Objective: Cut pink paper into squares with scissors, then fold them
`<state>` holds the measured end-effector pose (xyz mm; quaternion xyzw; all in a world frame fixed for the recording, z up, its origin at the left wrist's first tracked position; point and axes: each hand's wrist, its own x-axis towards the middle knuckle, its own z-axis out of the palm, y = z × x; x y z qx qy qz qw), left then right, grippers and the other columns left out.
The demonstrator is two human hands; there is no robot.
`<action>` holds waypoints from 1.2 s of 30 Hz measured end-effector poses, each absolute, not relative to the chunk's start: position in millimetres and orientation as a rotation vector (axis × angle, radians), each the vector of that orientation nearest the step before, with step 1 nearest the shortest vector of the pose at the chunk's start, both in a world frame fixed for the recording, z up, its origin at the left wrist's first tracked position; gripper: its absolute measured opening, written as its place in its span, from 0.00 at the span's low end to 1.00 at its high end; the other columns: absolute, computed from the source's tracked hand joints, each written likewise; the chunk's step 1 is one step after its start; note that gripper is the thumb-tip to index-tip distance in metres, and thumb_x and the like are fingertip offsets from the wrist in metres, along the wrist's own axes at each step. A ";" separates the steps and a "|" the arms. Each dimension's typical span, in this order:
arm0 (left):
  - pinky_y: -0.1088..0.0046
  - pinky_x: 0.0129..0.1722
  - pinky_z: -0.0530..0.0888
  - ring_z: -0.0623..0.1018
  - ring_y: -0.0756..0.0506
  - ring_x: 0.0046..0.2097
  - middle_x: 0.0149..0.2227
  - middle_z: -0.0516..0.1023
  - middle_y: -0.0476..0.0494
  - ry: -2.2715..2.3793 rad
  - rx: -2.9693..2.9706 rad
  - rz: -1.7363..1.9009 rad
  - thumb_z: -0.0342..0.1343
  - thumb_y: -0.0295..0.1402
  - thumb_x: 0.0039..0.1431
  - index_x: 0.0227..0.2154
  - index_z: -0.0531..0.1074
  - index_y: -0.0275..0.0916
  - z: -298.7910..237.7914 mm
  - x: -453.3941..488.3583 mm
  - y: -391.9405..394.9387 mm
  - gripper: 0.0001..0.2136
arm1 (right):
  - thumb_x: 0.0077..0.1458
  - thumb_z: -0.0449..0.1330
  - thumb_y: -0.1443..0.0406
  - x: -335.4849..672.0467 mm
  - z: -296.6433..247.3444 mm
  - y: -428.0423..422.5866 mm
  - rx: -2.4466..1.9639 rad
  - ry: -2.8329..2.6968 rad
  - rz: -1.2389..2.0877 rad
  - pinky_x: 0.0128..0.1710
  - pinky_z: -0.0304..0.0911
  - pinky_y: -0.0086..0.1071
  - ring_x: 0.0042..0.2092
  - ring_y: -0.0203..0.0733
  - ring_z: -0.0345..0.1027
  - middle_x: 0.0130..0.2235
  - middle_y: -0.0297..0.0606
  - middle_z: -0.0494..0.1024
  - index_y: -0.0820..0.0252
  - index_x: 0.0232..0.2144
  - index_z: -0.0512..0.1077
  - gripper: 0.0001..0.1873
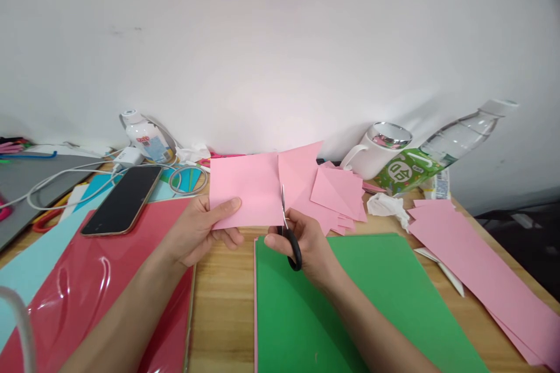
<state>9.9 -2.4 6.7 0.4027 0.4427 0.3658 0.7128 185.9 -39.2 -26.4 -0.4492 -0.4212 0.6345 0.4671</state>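
My left hand (199, 233) pinches the lower left edge of a pink paper sheet (245, 189), thumb on top, holding it up above the wooden table (223, 303). My right hand (308, 242) grips black-handled scissors (291, 233). Their blades point upward and cut into the sheet's right side. A stack of pink cut squares (336, 192) lies just behind the scissors.
A green sheet (371, 303) lies under my right forearm and a glossy red pack (100, 285) under my left. A phone (125, 198), cables and a small bottle (146, 137) sit at the left. A white mug (378, 148), a water bottle (455, 140), tissue and pink strips (472, 256) are at the right.
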 end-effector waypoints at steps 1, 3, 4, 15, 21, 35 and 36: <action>0.79 0.12 0.72 0.72 0.49 0.13 0.13 0.75 0.43 0.983 0.889 0.815 0.65 0.34 0.44 0.24 0.74 0.31 6.8 9.8 -2.4 0.09 | 0.25 0.72 0.54 185.9 -26.0 -39.1 -1.109 -1.033 1.553 0.24 0.55 0.27 0.24 0.31 0.57 0.22 0.29 0.66 0.60 0.24 0.63 0.27; 0.79 0.12 0.72 0.72 0.49 0.13 0.13 0.75 0.43 0.985 0.881 0.824 0.65 0.33 0.44 0.25 0.74 0.32 7.4 9.8 -2.1 0.09 | 0.25 0.72 0.55 186.0 -26.0 -39.0 -1.114 -1.031 1.546 0.23 0.54 0.26 0.24 0.31 0.57 0.22 0.29 0.67 0.61 0.23 0.63 0.27; 0.79 0.12 0.72 0.72 0.49 0.13 0.13 0.75 0.43 0.986 0.880 0.825 0.65 0.33 0.44 0.26 0.74 0.32 7.7 9.9 -2.0 0.09 | 0.25 0.72 0.55 186.1 -26.2 -39.1 -1.115 -1.031 1.543 0.23 0.54 0.26 0.24 0.30 0.57 0.23 0.30 0.67 0.61 0.23 0.63 0.26; 0.80 0.12 0.72 0.73 0.48 0.14 0.15 0.76 0.42 1.002 0.878 0.807 0.64 0.33 0.45 0.24 0.75 0.31 6.4 9.2 -1.7 0.08 | 0.25 0.71 0.53 186.0 -26.0 -38.6 -1.156 -1.040 1.517 0.21 0.51 0.26 0.22 0.30 0.54 0.21 0.29 0.65 0.60 0.22 0.63 0.27; 0.80 0.12 0.72 0.74 0.48 0.14 0.15 0.76 0.42 0.993 0.869 0.812 0.64 0.33 0.44 0.24 0.75 0.31 5.8 8.9 -0.1 0.09 | 0.26 0.72 0.54 185.8 -25.9 -39.0 -1.140 -1.038 1.513 0.21 0.50 0.26 0.22 0.29 0.52 0.20 0.27 0.63 0.61 0.22 0.64 0.26; 0.80 0.12 0.72 0.74 0.49 0.15 0.16 0.77 0.42 1.001 0.859 0.811 0.65 0.34 0.43 0.26 0.75 0.31 5.6 9.7 -0.5 0.10 | 0.26 0.72 0.55 186.4 -26.3 -39.1 -1.126 -1.013 1.533 0.22 0.49 0.25 0.22 0.28 0.51 0.19 0.26 0.62 0.62 0.24 0.64 0.26; 0.80 0.12 0.72 0.74 0.49 0.15 0.16 0.77 0.43 1.000 0.856 0.810 0.65 0.34 0.43 0.26 0.75 0.31 5.2 9.7 -0.2 0.11 | 0.26 0.71 0.55 186.5 -26.2 -39.0 -1.131 -1.017 1.533 0.22 0.49 0.25 0.21 0.29 0.51 0.19 0.26 0.62 0.62 0.23 0.64 0.26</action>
